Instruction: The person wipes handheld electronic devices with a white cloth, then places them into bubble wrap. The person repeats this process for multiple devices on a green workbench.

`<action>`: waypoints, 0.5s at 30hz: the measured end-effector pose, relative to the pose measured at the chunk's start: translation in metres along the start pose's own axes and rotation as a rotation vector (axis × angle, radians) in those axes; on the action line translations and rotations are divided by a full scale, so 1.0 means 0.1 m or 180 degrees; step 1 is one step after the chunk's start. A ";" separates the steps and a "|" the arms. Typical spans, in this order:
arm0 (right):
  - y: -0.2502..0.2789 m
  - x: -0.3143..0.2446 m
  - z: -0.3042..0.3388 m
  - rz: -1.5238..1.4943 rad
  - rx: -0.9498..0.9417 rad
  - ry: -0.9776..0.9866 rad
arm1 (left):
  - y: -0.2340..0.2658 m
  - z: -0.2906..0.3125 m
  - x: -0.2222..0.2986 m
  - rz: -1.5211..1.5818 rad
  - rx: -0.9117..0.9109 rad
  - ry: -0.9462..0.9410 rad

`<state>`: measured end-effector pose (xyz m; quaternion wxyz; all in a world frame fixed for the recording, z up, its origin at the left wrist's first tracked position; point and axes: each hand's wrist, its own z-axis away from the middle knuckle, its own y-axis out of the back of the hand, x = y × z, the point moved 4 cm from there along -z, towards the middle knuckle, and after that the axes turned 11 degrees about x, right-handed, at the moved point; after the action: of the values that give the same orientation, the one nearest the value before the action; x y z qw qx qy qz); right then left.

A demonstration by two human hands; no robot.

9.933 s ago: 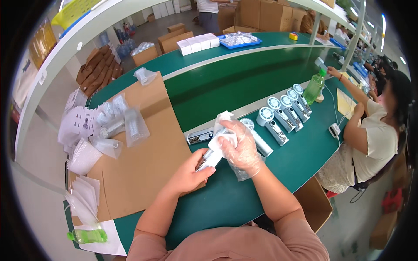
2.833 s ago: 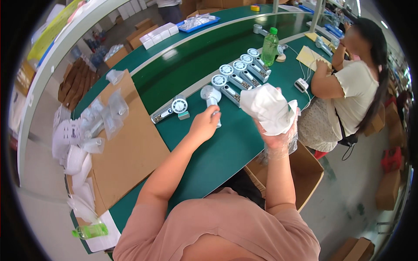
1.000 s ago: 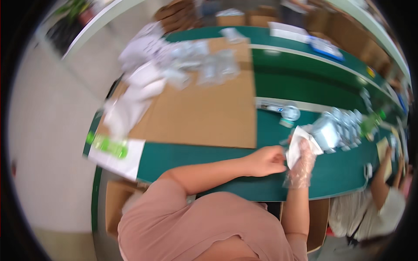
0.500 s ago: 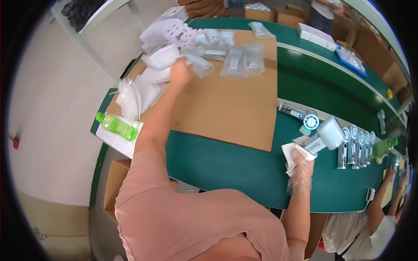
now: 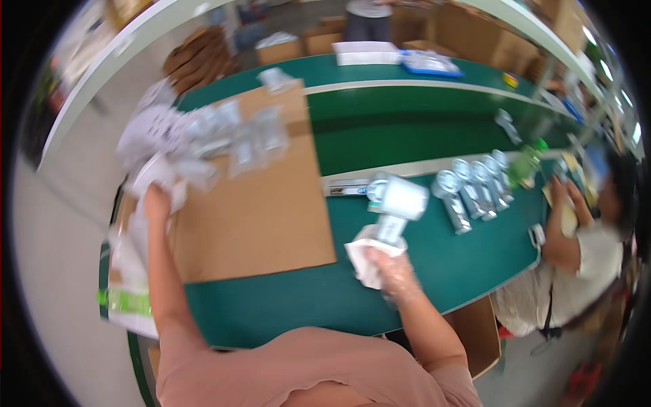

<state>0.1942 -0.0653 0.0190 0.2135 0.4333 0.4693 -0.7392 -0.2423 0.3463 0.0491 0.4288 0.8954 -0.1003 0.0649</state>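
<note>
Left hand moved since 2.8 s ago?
Yes, leftward: then right of the brown cardboard sheet, the left hand is now at the white pouches on the sheet's left side.

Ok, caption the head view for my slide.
Right hand holds a pale handheld device with white cloth; left hand at white packaging.

Left arm [image 5: 165, 271] outstretched, right fingers [image 5: 381, 260] curled

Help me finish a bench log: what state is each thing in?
Pale blue broad-headed handheld device, held by its handle
Right hand, grip closed around it through white cloth
Left hand, at white packing sheets, grip blurred
Round-headed pale blue devices, lying in a row
Green plastic bottle at left, on its side
Green bottle at right, standing
Brown cardboard sheet, flat
Brown cardboard box, open
</note>
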 end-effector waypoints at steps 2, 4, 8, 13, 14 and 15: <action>0.01 0.05 -0.02 -0.0272 0.0040 -0.0106 | 0.60 0.28 0.55 0.1313 0.0169 -0.0292; 0.05 0.04 -0.01 -0.0002 0.0238 -0.0193 | 0.96 0.61 1.18 0.2283 -0.0125 -0.0492; 0.06 -0.02 0.02 0.0406 0.0291 0.0369 | 1.04 1.50 2.20 0.2594 -0.1202 -0.1290; 0.11 0.06 -0.06 0.0871 0.0300 0.0780 | 0.70 2.02 2.83 0.2538 -0.1954 -0.1636; 0.11 0.07 -0.08 0.1296 0.0322 0.1046 | 0.65 2.05 2.88 0.2533 -0.2184 -0.1471; 0.11 0.10 -0.07 0.1776 0.0511 0.0908 | 0.56 2.09 2.87 0.2562 -0.2316 -0.1454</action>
<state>0.1999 -0.0629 0.0042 0.3051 0.6599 0.2978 -0.6187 0.0300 0.1132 0.0197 0.6177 0.5736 -0.5380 -0.0106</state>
